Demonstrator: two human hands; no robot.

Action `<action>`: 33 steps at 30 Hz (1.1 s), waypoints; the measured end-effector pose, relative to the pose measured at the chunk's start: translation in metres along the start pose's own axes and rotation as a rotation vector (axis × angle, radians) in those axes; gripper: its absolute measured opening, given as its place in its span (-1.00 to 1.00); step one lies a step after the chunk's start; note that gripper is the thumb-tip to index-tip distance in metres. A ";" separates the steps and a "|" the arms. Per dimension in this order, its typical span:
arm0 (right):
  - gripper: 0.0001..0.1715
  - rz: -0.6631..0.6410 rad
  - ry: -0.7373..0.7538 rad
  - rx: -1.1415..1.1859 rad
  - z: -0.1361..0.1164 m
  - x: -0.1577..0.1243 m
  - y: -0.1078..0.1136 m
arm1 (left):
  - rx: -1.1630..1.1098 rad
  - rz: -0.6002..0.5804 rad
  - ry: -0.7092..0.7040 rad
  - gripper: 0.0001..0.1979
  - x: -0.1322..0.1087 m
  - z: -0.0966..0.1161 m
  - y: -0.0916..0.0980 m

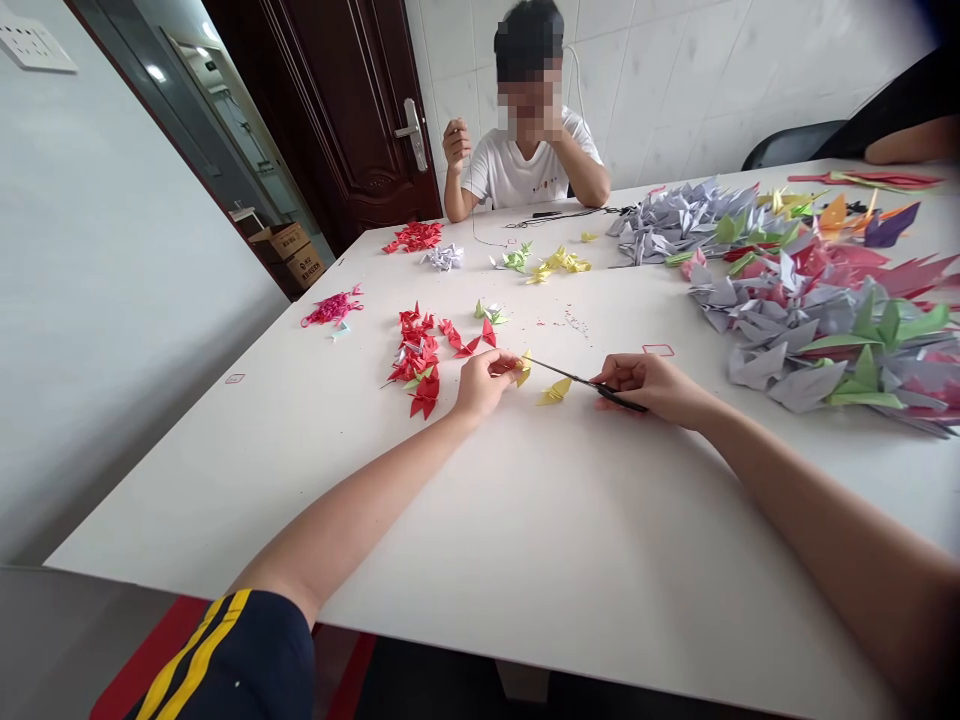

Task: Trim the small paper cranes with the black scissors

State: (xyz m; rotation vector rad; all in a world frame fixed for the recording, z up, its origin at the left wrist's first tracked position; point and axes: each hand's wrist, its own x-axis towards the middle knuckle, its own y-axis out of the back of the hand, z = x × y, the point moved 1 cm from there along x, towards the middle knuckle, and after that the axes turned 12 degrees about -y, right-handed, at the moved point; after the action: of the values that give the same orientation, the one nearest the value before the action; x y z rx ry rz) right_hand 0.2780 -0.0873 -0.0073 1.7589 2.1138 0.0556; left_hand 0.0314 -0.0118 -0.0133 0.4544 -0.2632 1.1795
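Note:
Between the fingertips of my left hand [484, 385] is a small yellow paper crane [524, 370]. My right hand [649, 385] is closed around what look like thin black-handled scissors [621, 400]. Their narrow dark length runs left, and its tip meets or overlaps the crane; which of these I cannot tell. On the table just below, between both hands, lies another yellow paper crane [556, 391]. A cluster of red paper cranes [416, 350], with a few pale and green ones, sits left of my left hand. A green and white crane [491, 313] rests beyond it.
A large heap of grey, pink and green folded papers [817, 320] covers the right of the white table [315, 480]. Small piles of pink strands [330, 307], red cranes [417, 236] and yellow cranes [561, 263] lie further back. Opposite sits a person [525, 165] holding up a thin thread.

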 end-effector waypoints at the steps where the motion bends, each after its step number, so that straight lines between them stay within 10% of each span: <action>1: -0.61 -0.002 -0.005 -0.016 0.000 0.000 0.000 | 0.001 0.000 0.003 -0.82 0.000 0.000 0.000; 27: -0.68 0.039 0.027 -0.109 0.001 0.001 -0.003 | -0.058 0.083 0.092 -0.82 -0.001 0.001 0.002; 33: -0.71 0.070 0.046 -0.066 -0.003 0.000 -0.005 | 0.339 0.183 -0.397 -0.81 -0.006 0.053 0.001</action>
State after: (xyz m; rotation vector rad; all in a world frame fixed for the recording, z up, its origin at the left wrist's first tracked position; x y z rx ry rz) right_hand 0.2726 -0.0873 -0.0058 1.8084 2.0575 0.1843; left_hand 0.0296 -0.0416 0.0306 0.9821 -0.4566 1.3127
